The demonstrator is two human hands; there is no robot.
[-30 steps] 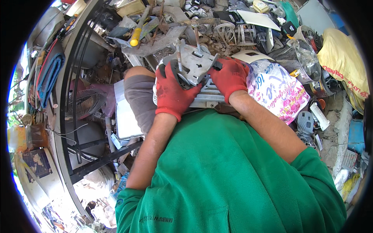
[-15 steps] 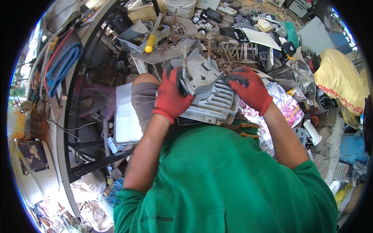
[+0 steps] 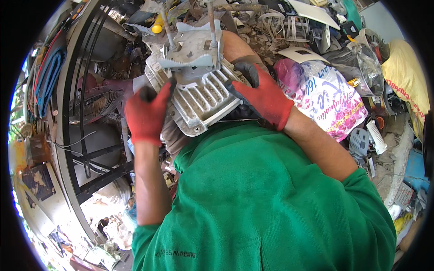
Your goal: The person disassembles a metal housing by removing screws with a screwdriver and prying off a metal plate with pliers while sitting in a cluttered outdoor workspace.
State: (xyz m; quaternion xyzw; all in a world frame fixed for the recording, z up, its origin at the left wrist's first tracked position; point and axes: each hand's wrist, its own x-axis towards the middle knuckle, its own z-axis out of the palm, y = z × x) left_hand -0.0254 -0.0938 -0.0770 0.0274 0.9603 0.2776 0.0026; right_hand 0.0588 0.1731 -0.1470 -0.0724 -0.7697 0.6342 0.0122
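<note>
Left hand: (image 3: pixel 145 115) in a red glove with dark fingertips, clamped on the left edge of the ribbed grey cast-metal housing (image 3: pixel 201 99), fingers curled up over its rim.
Right hand: (image 3: pixel 264 97) in a matching red and dark glove, closed on the right edge of the same housing, fingertips (image 3: pixel 237 88) pressed onto the ribs.
Held thing: housing between both hands, tilted, ribbed face up, raised in front of the green shirt (image 3: pixel 271 203).
On top of it: pale grey metal bracket (image 3: pixel 194 52) seated on the far end of the housing, just beyond both hands, with two thin metal rods (image 3: pixel 211 20) standing up out of it.
Right of right hand: pink and white printed plastic sack (image 3: pixel 327 97), just beside the wrist; further out, a clear plastic bag (image 3: pixel 361 63) and a yellow cloth (image 3: pixel 404 74).
Beyond the hands: heap of mixed metal scrap (image 3: pixel 271 22), with a yellow-handled tool (image 3: pixel 157 26) lying past the left hand.
Left of left hand: black metal frame bars (image 3: pixel 74 90) running down the side, with a blue coiled hose (image 3: pixel 45 81) further out.
Below left forearm: dark metal rack legs (image 3: pixel 101 178) and pale rubble on the floor (image 3: pixel 106 203).
</note>
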